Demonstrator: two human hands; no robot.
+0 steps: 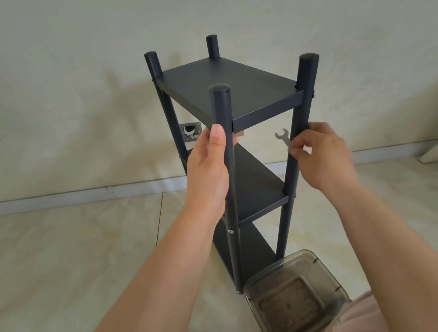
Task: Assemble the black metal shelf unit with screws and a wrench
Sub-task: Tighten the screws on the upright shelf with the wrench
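The fingers of the right hand (320, 155) were curled and pinched the lower end of a small flat wrench (283, 138), whose long axis ran nearly upright, its open jaw pointing up and slightly left, just beside the near right post (305, 103). The left hand (208, 167) wrapped the near left post (229, 178) just under the top shelf (229, 88), thumb lying up along the post's front, the other fingers curled behind it. The black shelf unit (257, 185) stood upright on the tiled floor (70, 257), its four posts vertical, three shelves stacked along them. A silver screw head (230, 231) showed on the near left post at the middle shelf. A clear plastic container (295, 298) sat on the floor touching or just beside the unit's near foot.
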